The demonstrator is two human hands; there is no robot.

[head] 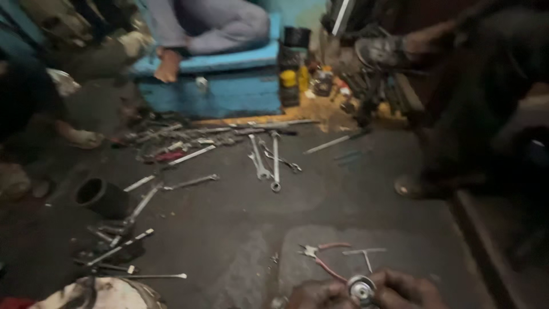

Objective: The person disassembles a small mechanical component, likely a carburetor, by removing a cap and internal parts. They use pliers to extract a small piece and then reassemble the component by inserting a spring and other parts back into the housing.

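both sets of fingers curled round a small round silvery metal disc part point(362, 289), left hand point(317, 296) pinching its left edge, right hand point(409, 292) closed on its right edge; held low at the frame's bottom, just above the dark concrete floor point(229, 229). just beyond the disc, red-handled pliers point(320, 257) and a thin t-shaped metal key point(366, 254), lying untouched. further beyond the disc, scattered steel spanners point(269, 160); far to its left, a black rubber cylinder point(103, 197). behind all, a blue wooden platform point(229, 86) with somebody seated. judged early or midway: disc in hand, nothing fitted to it, tools idle.
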